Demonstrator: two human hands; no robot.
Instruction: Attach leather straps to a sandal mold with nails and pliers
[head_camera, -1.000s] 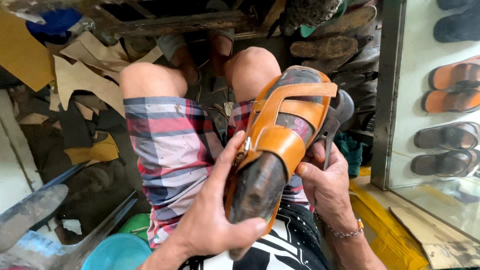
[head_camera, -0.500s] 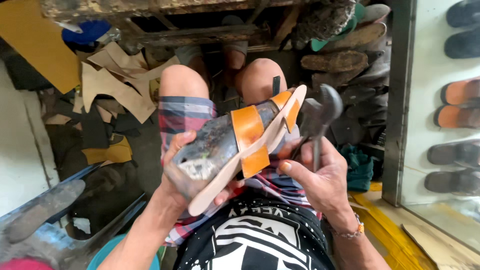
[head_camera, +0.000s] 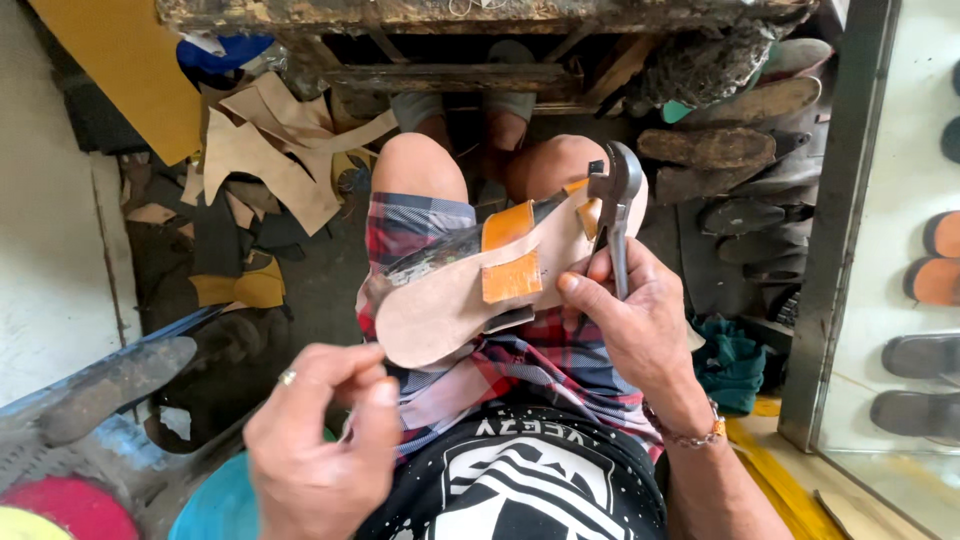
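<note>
- The right hand (head_camera: 640, 325) has its fingers (head_camera: 585, 290) wrapped around the handles of one pair of metal pincers (head_camera: 615, 215), gripping them; the thumb tip also presses on the edge of the sandal (head_camera: 480, 290), beside the folded orange strap.
- The pincers stand nearly upright, head toward 12 o'clock, with the jaws at the toe end of the sandal, where an orange strap end sticks out.
- The right wrist comes in from 5 o'clock and wears one beaded bracelet (head_camera: 690, 435).
- The left hand (head_camera: 320, 440) sits at 7 o'clock of the sandal, with its back to the camera, fingers curled in and thumb and forefinger pinched together just below the heel end; whether they hold anything small I cannot tell.
- One ring (head_camera: 287, 377) shows on a left finger.
- The one sandal lies across the lap on plaid shorts (head_camera: 420, 240), tilted, pale sole facing up, heel toward 8 o'clock and toe toward 2 o'clock, between two bare knees.
- Two orange strap pieces wrap around its edge at mid-length.
- At 10 o'clock, a heap of tan leather scraps (head_camera: 270, 150) lies on the floor.
- At 3 o'clock, four sandals show behind the glass of a case (head_camera: 930, 280), two orange above and two dark below.
- At 1 o'clock, dark worn soles (head_camera: 720, 150) are stacked under a wooden bench (head_camera: 450, 15).
</note>
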